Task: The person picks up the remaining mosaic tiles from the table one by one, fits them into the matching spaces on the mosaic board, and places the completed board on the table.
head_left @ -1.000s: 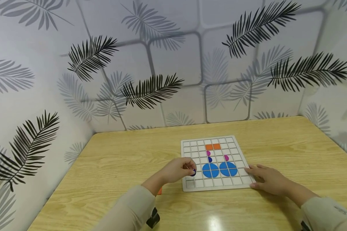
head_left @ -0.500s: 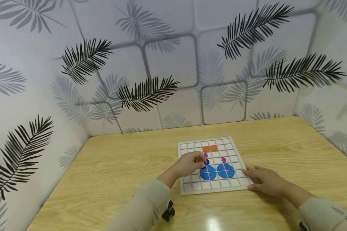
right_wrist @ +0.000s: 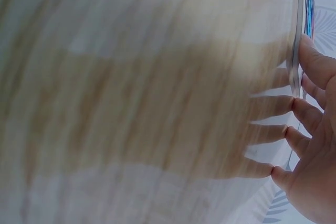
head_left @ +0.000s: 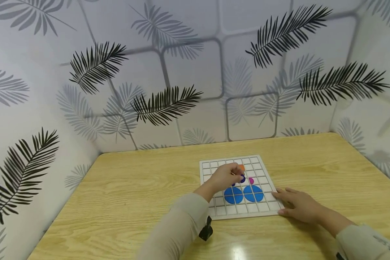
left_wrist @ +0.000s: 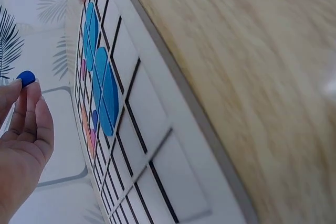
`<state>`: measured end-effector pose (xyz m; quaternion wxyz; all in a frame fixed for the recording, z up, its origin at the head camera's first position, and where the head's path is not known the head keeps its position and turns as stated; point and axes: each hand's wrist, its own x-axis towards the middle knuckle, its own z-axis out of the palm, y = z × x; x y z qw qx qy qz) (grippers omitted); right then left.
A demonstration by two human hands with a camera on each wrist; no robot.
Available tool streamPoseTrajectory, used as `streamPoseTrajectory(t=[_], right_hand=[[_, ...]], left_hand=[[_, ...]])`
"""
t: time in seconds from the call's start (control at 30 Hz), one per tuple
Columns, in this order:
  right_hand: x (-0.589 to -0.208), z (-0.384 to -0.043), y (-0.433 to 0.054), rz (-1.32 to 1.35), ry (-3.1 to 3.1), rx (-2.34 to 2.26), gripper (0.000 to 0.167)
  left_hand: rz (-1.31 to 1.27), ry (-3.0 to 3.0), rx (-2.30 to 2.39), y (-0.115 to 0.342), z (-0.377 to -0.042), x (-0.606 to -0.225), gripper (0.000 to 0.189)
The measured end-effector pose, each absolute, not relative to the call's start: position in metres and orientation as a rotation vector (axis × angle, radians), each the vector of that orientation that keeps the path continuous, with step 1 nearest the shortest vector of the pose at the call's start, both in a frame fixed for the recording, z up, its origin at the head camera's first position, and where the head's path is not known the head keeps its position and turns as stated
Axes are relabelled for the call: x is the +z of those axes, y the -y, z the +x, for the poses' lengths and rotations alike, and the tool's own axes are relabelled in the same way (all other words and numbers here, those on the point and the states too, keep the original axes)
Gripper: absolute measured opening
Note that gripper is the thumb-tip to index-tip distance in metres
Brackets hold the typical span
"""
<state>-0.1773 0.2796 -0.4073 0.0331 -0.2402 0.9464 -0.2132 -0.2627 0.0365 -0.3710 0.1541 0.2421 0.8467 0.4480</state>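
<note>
My left hand [head_left: 225, 177] is over the white grid board [head_left: 252, 208], pinching a small dark blue rounded piece [left_wrist: 26, 78] between thumb and fingertips. In the left wrist view that piece is held up off the board. Two light blue discs [head_left: 229, 199], each split by grid lines, lie in the board's near half. Behind them sits a magenta rounded piece [head_left: 251, 180]. An orange square [head_left: 242, 167] shows past my left fingers; other small pieces are partly hidden by that hand. My right hand [head_left: 299, 205] rests at the board's right edge, its fingertips touching the table in the right wrist view.
The board lies on a wood-grain table [head_left: 133, 187]. A wall with a leaf pattern [head_left: 195, 119] rises behind the table's far edge. A black strap device [head_left: 206, 231] hangs at the left sleeve's cuff.
My left hand has moved right across the board from its left side, carrying the dark blue piece, and now covers part of the pattern. The right hand has stayed at the board's edge.
</note>
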Motion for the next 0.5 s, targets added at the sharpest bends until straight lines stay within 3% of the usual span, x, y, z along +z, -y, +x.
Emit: streamPoseTrajectory(t=[0.5], right_hand=[[-0.412, -0.180, -0.281, -0.772, -2.935, -0.625, 0.058]], left_hand=[[0.701, -2.559, 1.149, -0.073, -0.287, -0.373, 0.004]])
